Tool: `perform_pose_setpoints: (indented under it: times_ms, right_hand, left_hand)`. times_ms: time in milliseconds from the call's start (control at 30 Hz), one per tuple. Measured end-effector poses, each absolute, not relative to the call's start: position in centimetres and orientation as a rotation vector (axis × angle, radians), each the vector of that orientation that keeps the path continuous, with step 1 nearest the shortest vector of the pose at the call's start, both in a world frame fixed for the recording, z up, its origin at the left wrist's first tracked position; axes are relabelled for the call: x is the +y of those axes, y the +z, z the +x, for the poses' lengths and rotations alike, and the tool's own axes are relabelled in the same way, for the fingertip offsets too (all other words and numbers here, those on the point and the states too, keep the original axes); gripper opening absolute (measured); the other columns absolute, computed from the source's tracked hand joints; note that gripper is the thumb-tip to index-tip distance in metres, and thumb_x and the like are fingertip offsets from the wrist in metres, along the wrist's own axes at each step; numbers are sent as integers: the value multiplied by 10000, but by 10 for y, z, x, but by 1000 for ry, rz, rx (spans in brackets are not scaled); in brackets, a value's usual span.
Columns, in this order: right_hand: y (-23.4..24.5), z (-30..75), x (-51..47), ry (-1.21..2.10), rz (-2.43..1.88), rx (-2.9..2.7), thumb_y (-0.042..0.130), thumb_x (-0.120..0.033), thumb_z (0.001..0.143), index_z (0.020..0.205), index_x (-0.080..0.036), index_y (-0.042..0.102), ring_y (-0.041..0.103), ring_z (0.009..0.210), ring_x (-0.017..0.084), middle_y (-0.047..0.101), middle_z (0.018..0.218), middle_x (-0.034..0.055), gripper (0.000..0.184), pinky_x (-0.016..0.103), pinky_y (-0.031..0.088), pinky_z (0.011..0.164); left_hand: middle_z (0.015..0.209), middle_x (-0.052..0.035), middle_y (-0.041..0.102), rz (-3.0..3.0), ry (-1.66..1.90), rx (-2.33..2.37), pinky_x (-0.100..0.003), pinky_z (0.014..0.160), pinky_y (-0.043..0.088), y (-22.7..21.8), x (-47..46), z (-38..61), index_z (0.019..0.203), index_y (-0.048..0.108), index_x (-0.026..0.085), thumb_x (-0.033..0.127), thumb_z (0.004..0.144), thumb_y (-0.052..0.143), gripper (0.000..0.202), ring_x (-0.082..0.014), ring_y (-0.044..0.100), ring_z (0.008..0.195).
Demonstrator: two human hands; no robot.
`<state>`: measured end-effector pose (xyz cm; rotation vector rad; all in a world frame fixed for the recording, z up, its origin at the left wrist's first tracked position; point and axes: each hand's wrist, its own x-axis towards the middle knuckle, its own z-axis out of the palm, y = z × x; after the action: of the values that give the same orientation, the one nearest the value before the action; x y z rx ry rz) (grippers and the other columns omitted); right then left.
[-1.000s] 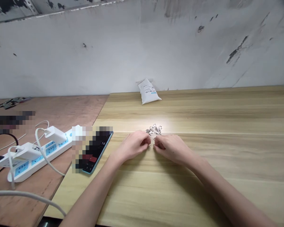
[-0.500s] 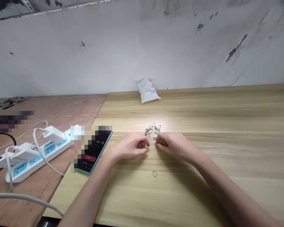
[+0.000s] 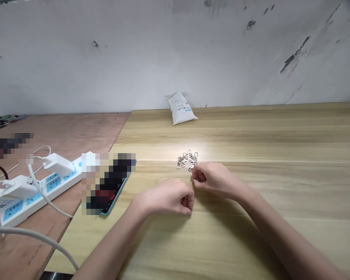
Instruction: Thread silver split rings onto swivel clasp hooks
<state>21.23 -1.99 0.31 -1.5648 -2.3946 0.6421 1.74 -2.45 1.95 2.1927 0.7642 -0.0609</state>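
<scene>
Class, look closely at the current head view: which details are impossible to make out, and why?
In the head view:
Whatever the left hand may hold: hidden by the hand itself.
Most of the small metal piece at the right hand: covered by that hand.
The count of metal clasps: small, overlapping.
The phone: pixel blocks mask much of its screen.
The packet: print too small.
The grey cable: cut off by the left edge.

two bare forearms converge from either side. left forearm (image 3: 113, 243) runs forward and inward; left hand (image 3: 167, 197) back up, fingers (image 3: 188, 200) curled, thumb tip close to index tip, exact contact unclear. right forearm (image 3: 268, 223) likewise slants inward; right hand (image 3: 212, 178) lies farther from the body than the left, thumb and index pinched, remaining fingers folded under. hands near each other.
</scene>
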Motion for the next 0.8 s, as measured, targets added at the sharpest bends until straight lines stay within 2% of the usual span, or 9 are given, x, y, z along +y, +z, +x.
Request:
perform_pose_setpoints:
  times_ms: [200, 300, 433, 567, 667, 800]
  right_hand:
    - [-1, 214, -23, 687, -1476, -2442, 609, -276, 738, 698, -208, 615, 487, 556, 110, 652, 645, -21, 79, 235, 258, 512]
    - [-3, 213, -24, 654, -1432, -2472, 591, -211, 720, 683, -204, 602, 459, 529, 101, 644, 626, -27, 39, 232, 251, 511]
    - [-7, 209, -22, 561, -1382, -2404, 548, -146, 726, 676, -199, 537, 401, 500, 94, 584, 586, -32, 74, 233, 229, 511]
    - [-10, 206, -20, 645, -1318, -2191, 538, -147, 774, 769, -211, 531, 374, 487, 89, 503, 559, -58, 64, 218, 238, 509]
    - [-13, 205, -18, 767, -1242, -2044, 512, -206, 856, 832, -212, 542, 359, 491, 96, 460, 551, -61, 39, 217, 258, 496]
    - [-17, 205, -15, 954, -1117, -1825, 495, -315, 921, 901, -200, 584, 470, 568, 117, 552, 670, -9, 147, 231, 369, 527]
  left_hand:
    - [814, -3, 699, 2251, 159, 764, -253, 649, 422, 21, -15, 13, 806, 664, 188, 102, 786, 562, 135, -127, 616, 727]
    - [859, -8, 711, 2267, 242, 762, -256, 703, 444, 19, -8, 9, 840, 669, 184, 83, 801, 577, 142, -136, 625, 783]
    - [869, -13, 715, 2279, 467, 808, -278, 768, 473, 17, 1, 5, 863, 687, 185, 71, 831, 582, 158, -146, 633, 826]
    - [883, -18, 735, 2230, 674, 909, -284, 761, 492, 16, 5, 3, 892, 723, 201, 167, 861, 638, 97, -155, 661, 824]
    - [842, -7, 743, 2268, 753, 968, -277, 736, 482, 16, 7, 2, 860, 741, 215, 208, 852, 674, 68, -158, 665, 791]
    - [817, 0, 737, 2353, 794, 1015, -278, 728, 471, 16, 7, 1, 827, 736, 212, 209, 850, 680, 61, -161, 651, 777]
